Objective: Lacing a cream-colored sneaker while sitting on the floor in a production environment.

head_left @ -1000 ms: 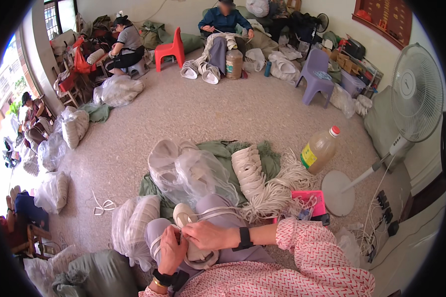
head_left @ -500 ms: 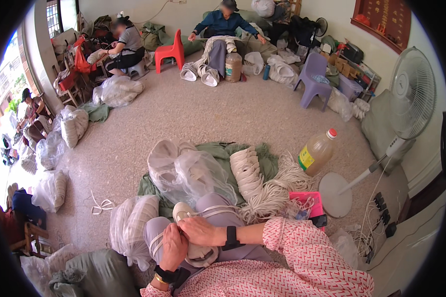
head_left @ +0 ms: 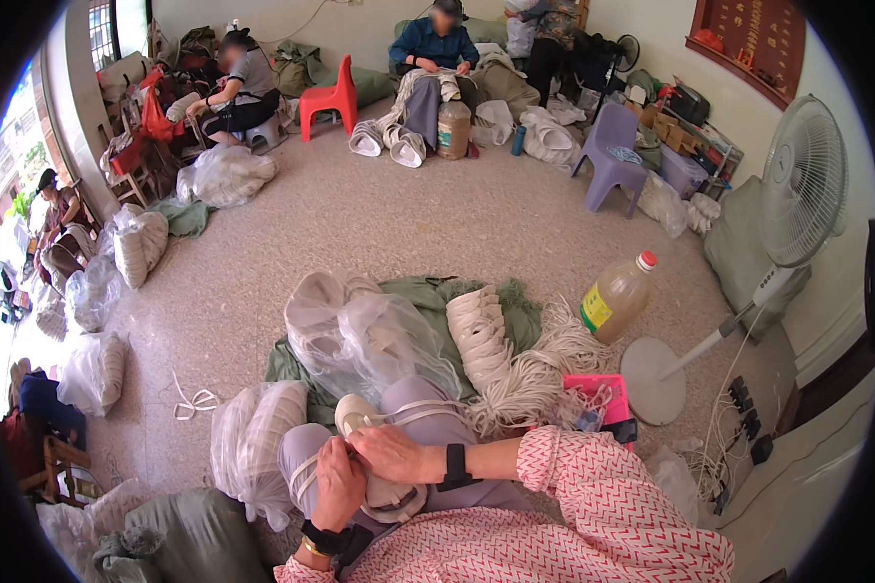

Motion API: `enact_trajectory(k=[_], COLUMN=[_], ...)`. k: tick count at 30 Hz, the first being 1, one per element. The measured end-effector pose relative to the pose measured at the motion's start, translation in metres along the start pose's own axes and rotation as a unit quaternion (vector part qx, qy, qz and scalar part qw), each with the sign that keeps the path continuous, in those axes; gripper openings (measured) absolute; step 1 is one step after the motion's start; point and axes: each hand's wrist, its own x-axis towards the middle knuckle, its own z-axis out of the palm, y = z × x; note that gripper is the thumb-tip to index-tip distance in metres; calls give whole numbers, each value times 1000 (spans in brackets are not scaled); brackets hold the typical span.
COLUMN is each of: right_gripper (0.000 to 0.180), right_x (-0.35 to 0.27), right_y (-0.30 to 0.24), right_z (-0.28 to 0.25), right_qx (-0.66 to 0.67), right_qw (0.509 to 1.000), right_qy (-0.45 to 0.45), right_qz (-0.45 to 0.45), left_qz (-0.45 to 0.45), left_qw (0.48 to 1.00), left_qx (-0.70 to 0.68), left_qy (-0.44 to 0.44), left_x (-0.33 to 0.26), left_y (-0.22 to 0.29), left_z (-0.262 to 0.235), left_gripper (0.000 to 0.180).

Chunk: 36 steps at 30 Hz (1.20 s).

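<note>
On my lap lies a cream shoe upper (head_left: 360,416) with pale cord straps running from it. My left hand (head_left: 338,483) grips its near end against my thigh, fingers curled. My right hand (head_left: 396,454) rests across its middle and pinches the cord there; a black watch sits on that wrist. Just ahead on a green cloth (head_left: 428,291) stand a stack of cream shoe pieces (head_left: 481,335) and a loose pile of white cords (head_left: 540,374).
Clear plastic bags of shoe pieces (head_left: 374,335) sit ahead and at my left (head_left: 253,437). An amber bottle with a red cap (head_left: 617,296), a pink box (head_left: 598,400) and a standing fan (head_left: 797,185) are at right. Other people sit working along the far wall.
My right hand has slid left across the shoe piece toward my left hand, and both hands have drawn closer together on it.
</note>
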Motion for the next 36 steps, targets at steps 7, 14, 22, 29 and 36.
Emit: enact_trajectory(k=[7,14,22,29,36], right_gripper=[13,14,16,12,11], right_x=[-4,8,-9,-4,-5], right_y=[-3,-17,0,-6,-3], right_z=[-3,8,-18,-6,-8], right_qx=[-98,-95,-44,-2,-15], right_qw=[995,994,998,1000,1000], right_qy=[-8,7,-9,-9,-13], right_qz=[-13,-61,43,-21,-12], left_qz=[6,-86,-45,-89,-84], left_qw=[999,996,993,985,986], left_qx=[-6,-1,-40,-40,-76], left_qy=[32,2,104,143,124], left_x=[3,0,8,-8,2], left_y=[2,-3,-2,-6,-7], left_z=[6,-12,33,27,33], left_gripper=[18,17,33,26,30])
